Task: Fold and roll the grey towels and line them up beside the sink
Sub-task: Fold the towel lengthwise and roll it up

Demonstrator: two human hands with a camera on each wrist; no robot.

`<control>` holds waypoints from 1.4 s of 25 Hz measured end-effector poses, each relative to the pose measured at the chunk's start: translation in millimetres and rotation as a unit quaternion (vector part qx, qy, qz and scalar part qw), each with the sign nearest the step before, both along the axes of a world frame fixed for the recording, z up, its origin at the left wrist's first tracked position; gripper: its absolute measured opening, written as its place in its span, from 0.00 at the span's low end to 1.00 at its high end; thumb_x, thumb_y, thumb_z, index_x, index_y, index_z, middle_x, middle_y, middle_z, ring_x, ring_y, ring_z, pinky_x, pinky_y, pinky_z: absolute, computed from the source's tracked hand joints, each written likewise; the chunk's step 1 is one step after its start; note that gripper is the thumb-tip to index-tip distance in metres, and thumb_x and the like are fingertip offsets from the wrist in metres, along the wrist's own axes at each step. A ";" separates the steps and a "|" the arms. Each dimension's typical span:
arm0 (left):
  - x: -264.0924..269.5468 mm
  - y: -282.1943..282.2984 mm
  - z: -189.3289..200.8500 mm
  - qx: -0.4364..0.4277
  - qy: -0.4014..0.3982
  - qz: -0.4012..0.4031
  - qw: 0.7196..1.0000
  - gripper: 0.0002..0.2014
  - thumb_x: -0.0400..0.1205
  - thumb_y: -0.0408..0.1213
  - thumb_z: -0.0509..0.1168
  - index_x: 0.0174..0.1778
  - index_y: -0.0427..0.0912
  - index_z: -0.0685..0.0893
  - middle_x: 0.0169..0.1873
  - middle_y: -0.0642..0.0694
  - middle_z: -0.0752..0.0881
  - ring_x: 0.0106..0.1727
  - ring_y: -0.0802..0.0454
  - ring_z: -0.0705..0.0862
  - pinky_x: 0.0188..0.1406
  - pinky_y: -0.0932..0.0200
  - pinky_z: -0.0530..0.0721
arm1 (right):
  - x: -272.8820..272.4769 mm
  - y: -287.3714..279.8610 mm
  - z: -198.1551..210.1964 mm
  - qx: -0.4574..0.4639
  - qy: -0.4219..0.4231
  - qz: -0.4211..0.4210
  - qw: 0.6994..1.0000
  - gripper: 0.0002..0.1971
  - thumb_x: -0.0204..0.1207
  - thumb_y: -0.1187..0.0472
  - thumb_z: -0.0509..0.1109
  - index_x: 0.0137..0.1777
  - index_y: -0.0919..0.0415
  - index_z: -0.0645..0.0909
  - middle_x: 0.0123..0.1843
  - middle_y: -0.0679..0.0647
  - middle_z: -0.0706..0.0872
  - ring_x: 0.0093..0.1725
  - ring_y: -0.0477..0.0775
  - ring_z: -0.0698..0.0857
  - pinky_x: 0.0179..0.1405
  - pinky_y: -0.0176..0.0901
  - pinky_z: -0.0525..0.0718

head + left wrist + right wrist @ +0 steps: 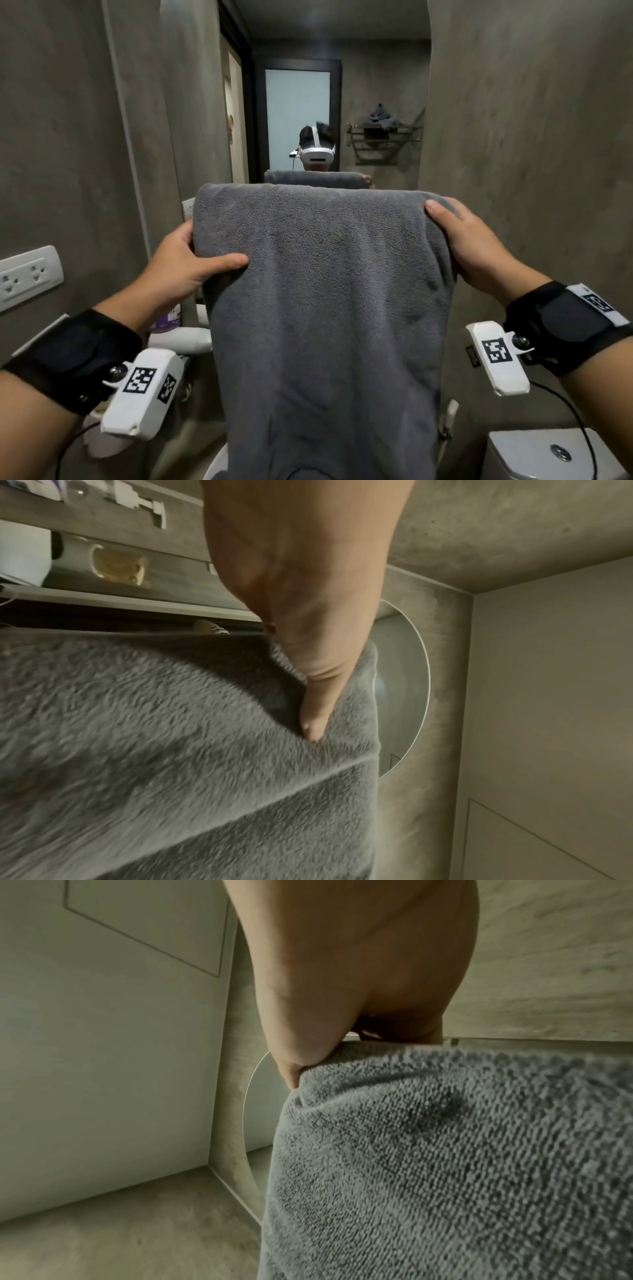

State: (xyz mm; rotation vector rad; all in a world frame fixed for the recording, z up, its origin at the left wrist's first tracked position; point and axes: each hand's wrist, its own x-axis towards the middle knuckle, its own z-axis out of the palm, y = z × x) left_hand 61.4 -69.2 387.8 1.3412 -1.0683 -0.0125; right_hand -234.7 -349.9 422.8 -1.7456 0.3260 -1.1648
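A grey towel (325, 308) hangs lengthwise in front of me, folded over at its top edge and held up at chest height before the mirror. My left hand (191, 263) grips its upper left edge, thumb pressed across the front. My right hand (469, 240) grips the upper right corner, thumb on the front. In the left wrist view the thumb (315, 715) digs into the grey towel (171, 750). The right wrist view has my right hand (294, 1069) pinching the towel (445, 1164) at its corner. The towel hides most of the sink below.
An arched mirror (329, 102) ahead reflects me and a wall rack (383, 137) holding dark cloth. A white power socket (27, 274) sits on the left wall. A purple-labelled bottle (168, 318) stands low left. A toilet cistern (548, 455) is at the lower right.
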 end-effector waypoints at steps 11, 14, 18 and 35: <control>12.9 -2.9 -28.3 0.058 -0.074 0.093 0.991 0.26 0.66 0.25 0.84 0.52 0.53 0.85 0.41 0.65 0.92 0.42 0.78 0.86 0.39 0.81 0.80 | -20.8 -6.4 -42.0 -0.016 0.103 0.122 0.987 0.41 0.65 0.92 0.66 0.70 0.50 0.77 0.60 0.51 0.92 0.61 0.49 0.89 0.57 0.39 0.88; 14.9 -1.0 -26.9 0.064 -0.119 0.153 0.979 0.22 0.67 0.24 0.81 0.45 0.55 0.84 0.33 0.70 0.89 0.35 0.84 0.82 0.35 0.82 0.78 | -24.0 -6.2 -42.5 -0.023 0.108 0.120 0.987 0.39 0.66 0.91 0.63 0.67 0.51 0.80 0.61 0.52 0.92 0.62 0.49 0.89 0.60 0.41 0.87; 17.6 3.0 -29.8 0.032 -0.082 0.098 0.991 0.15 0.76 0.32 0.78 0.48 0.58 0.86 0.42 0.72 0.90 0.44 0.75 0.87 0.36 0.76 0.83 | -27.4 -9.0 -39.9 0.031 0.125 0.065 0.990 0.18 0.74 0.77 0.71 0.61 0.59 0.84 0.59 0.64 0.91 0.61 0.64 0.89 0.65 0.65 0.84; 29.0 1.8 48.8 -0.007 0.056 -0.023 0.998 0.32 0.63 0.69 0.80 0.56 0.53 0.93 0.58 0.49 0.93 0.60 0.51 0.91 0.53 0.60 0.88 | -5.1 14.7 47.5 -0.050 0.030 -0.083 0.995 0.27 0.86 0.45 0.65 0.81 0.51 0.67 0.71 0.47 0.79 0.64 0.43 0.81 0.63 0.42 0.80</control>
